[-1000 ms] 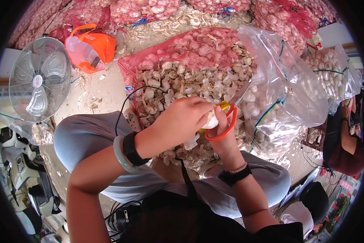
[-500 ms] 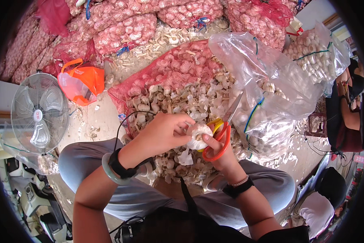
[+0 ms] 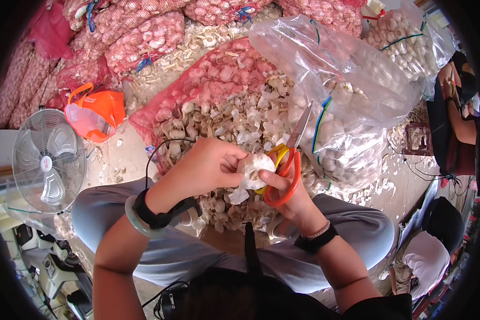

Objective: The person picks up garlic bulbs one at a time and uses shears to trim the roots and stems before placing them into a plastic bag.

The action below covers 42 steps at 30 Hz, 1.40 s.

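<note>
A whitish garlic bulb (image 3: 254, 168) is held between my two hands, its root end turned up toward me. The fingers of my left hand (image 3: 208, 166) pinch its left side. My right hand (image 3: 296, 202) grips scissors (image 3: 298, 132) with orange and yellow handles, the blades pointing up and away. The right thumb also presses on the bulb. Just below the bulb is a pale flake of papery skin (image 3: 239, 196). Beneath my hands lies a heap of garlic bulbs and loose skins (image 3: 234, 128), spilling from a red mesh sack (image 3: 208, 80).
A clear plastic bag (image 3: 352, 160) of garlic stands to the right. Stuffed red mesh sacks (image 3: 149, 42) line the far side. At left are a fan (image 3: 48, 160) and an orange bag (image 3: 104, 112). Other people (image 3: 426, 261) sit at the right edge.
The whole view has shifted slightly, with the far sacks higher in the picture. Both hands keep hold of the bulb and scissors; the scissor blades point more steeply upward.
</note>
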### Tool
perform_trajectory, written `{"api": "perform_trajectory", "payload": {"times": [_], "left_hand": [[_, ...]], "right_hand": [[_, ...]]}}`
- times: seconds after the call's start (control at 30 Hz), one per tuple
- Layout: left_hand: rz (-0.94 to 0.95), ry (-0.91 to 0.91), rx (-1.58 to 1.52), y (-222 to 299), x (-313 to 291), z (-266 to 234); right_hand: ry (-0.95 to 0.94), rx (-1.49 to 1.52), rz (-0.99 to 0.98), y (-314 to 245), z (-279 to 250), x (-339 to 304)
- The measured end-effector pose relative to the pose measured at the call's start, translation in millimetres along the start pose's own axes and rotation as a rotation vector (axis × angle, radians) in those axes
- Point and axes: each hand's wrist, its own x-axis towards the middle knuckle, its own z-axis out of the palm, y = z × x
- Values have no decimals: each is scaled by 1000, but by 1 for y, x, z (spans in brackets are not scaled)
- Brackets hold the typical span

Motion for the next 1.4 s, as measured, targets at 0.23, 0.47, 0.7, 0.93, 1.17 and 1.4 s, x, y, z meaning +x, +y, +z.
{"api": "perform_trajectory", "payload": {"times": [0.23,0.47,0.7,0.93,1.17,1.4], "left_hand": [[-44,-53,289,-13,3,-1],[-31,22,420,-20,1,7],[29,-20,455,-32,1,3],[-126,-121,338,-6,-3,-7],[-185,-94,231,-11,-6,-7],[-171,-95,216,-13,-4,-12]], "right_hand": [[24,52,155,11,-2,-1],[91,-6,190,24,-5,2],[26,29,250,29,-6,0],[-11,82,229,27,-6,2],[-14,-25,228,23,-1,1],[-11,-25,193,21,2,3]]}}
